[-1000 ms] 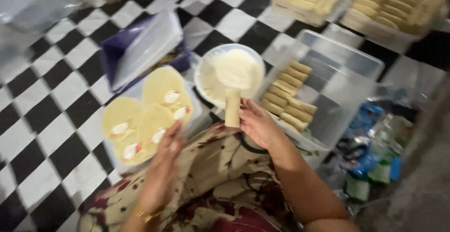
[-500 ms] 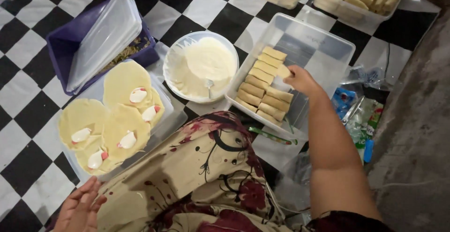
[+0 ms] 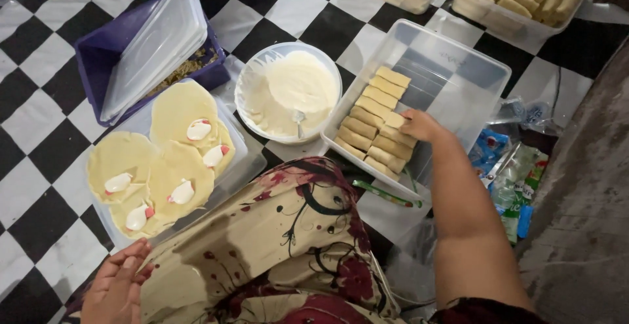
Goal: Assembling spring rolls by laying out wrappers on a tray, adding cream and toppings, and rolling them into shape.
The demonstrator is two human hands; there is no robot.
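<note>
- Right hand (image 3: 422, 125) is reaching into the clear tub (image 3: 458, 68), fingers pinched on a roll (image 3: 395, 120) sitting on the stacked rolls along the tub's left side.
- Left hand (image 3: 118, 288) is down by the patterned skirt (image 3: 262, 245), fingers loosely open, holding nothing.
- Bowl (image 3: 288, 91) of white batter sits just left of the tub.
- Tray (image 3: 232, 167) of flat wrappers (image 3: 164, 160) with filling is further left.

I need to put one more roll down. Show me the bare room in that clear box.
The clear box is bare across its far half, between the rows of rolls and its far wall. The near-left end is packed, with the right hand on the newest roll. The tray of round wrappers is crowded; checkered floor lies bare left of it.
</note>
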